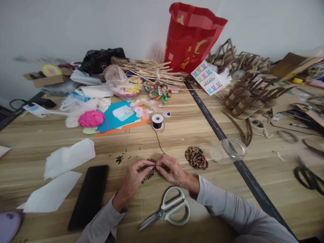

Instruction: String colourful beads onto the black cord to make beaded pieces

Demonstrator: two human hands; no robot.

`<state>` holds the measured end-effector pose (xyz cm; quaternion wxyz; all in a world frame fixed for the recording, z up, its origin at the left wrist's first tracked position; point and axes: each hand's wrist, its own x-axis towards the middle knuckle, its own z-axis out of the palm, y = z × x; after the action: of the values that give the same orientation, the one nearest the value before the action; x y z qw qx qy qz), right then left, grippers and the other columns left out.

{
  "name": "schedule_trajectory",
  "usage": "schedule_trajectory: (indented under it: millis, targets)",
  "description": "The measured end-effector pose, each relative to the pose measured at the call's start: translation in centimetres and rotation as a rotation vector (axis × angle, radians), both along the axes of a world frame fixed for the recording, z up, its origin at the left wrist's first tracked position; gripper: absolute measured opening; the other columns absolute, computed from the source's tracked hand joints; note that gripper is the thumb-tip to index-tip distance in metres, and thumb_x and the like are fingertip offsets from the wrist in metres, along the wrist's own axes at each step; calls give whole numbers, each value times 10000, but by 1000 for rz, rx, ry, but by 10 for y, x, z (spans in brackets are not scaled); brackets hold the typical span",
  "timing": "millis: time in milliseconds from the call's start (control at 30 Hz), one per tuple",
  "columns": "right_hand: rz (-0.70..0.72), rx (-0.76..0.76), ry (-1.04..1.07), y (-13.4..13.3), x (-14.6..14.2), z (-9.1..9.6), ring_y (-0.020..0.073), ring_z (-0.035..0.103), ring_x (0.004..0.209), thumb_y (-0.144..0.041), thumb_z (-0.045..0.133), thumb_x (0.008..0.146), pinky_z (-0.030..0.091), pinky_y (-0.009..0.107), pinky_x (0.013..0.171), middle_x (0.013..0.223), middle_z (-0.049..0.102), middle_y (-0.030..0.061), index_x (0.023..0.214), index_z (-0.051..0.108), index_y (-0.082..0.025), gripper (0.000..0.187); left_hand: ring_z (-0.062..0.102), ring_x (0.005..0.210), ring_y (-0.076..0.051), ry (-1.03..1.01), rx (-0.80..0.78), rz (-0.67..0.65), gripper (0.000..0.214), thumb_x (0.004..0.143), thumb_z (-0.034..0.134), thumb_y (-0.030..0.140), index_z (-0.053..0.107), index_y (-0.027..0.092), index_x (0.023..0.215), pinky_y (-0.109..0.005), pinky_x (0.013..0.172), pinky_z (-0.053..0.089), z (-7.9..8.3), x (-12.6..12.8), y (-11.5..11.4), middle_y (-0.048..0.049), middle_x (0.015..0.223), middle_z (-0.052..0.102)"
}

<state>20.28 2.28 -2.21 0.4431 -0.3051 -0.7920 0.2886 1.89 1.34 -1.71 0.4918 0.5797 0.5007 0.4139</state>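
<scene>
left hand (133, 177): my fingertips pinched on bead strand (151, 172)
right hand (172, 171): my fingertips pinched on the strand's other end
bead strand: just beyond scissors (169, 209)
thread spool (157, 121): well beyond scissors

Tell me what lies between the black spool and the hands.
Only a thin black cord crossing bare table, seen in the head view.

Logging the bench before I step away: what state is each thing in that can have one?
Scissors, blades shut, lying flat.
Phone, lying flat, dark.
Clear jar, tipped over, mouth open.
Cord spool, standing on end, cord trailing toward the hands.
Red bag, upright, top open.
Beaded strand, pinched by left hand and right hand.
</scene>
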Motion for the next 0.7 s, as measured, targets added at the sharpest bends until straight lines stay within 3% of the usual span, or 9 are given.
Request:
schedule_trajectory:
  millis: [167, 700]
  targets:
    - [10, -12, -2, 0, 0, 1, 150, 532, 679, -187, 487, 910, 435, 248, 602, 736, 568, 48, 813, 537, -178, 109, 703, 767, -174, 5, -18, 20, 120, 704, 685, 181, 754, 170, 802, -242, 732, 551, -2, 0, -1, -50, 824, 767]
    - [12, -18, -29, -1, 0, 0, 148, 531, 685, -182, 491, 904, 436, 246, 612, 737, 563, 45, 809, 533, -175, 104, 681, 670, -166, 23, -36, 7, 88, 689, 690, 187, 741, 157, 754, -235, 643, 541, -1, 2, -1, -42, 735, 753]
